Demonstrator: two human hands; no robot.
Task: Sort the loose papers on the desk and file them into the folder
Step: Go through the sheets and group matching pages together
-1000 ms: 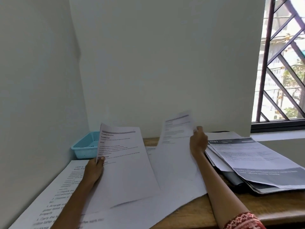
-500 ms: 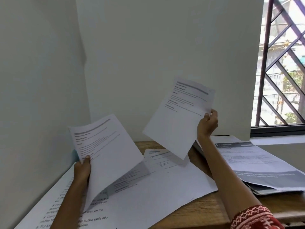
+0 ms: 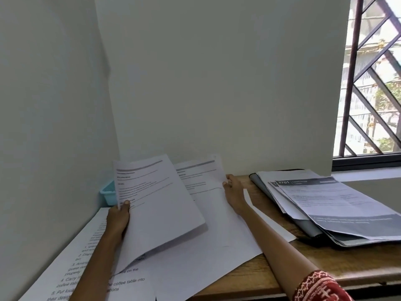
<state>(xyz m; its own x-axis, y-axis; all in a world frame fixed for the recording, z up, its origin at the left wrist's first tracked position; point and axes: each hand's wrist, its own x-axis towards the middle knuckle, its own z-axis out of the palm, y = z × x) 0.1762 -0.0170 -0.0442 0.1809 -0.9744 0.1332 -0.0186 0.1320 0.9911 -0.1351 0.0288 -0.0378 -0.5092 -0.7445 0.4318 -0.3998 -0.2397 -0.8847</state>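
My left hand (image 3: 119,218) pinches the left edge of a printed sheet (image 3: 156,203), held tilted above the desk. My right hand (image 3: 233,192) grips the right edge of a second printed sheet (image 3: 201,177), which lies low behind the first and partly under it. More loose papers (image 3: 195,257) are spread flat beneath both. At the right, a dark grey folder (image 3: 303,224) lies on the desk with several printed pages (image 3: 325,198) stacked on it.
A turquoise plastic basket (image 3: 108,192) stands in the back left corner against the wall. A large list sheet (image 3: 71,268) covers the desk's left side. The wooden desk (image 3: 260,272) ends at a front edge. A barred window (image 3: 368,83) is at the right.
My right hand has brought its sheet down from high in the air to near the desk, behind the left sheet. My left hand has moved its sheet up and to the right.
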